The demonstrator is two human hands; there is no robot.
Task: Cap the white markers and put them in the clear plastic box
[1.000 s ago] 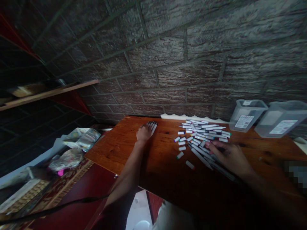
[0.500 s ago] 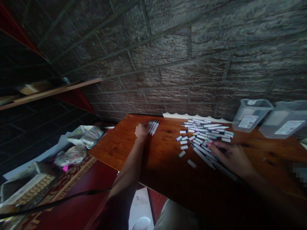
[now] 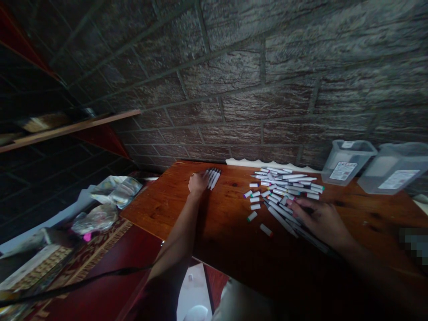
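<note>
A short row of white markers (image 3: pixel 214 178) lies side by side at the far left of the wooden table. My left hand (image 3: pixel 198 183) rests against the left end of this row, its fingers curled; what they grip is hidden. A loose heap of white markers (image 3: pixel 284 214) and detached caps lies right of the middle. At the heap's near right side is my right hand (image 3: pixel 321 218), thumb and forefinger pinched at what looks like a marker cap (image 3: pixel 285 201). Several short white caps with coloured ends, such as an orange-tipped cap (image 3: pixel 266 230), are scattered left of the heap.
Two clear plastic containers (image 3: pixel 347 165) with labels stand at the back right by the brick wall (image 3: pixel 240 116). A white wavy-edged strip (image 3: pixel 267 165) lies along the wall. Plastic bags (image 3: pixel 96 218) sit beyond the table's left edge, and a dark cable (image 3: pixel 123 270) crosses below.
The view has shifted slightly. Both hands keep nearly the same places, the left by the row and the right pinching at the heap.
</note>
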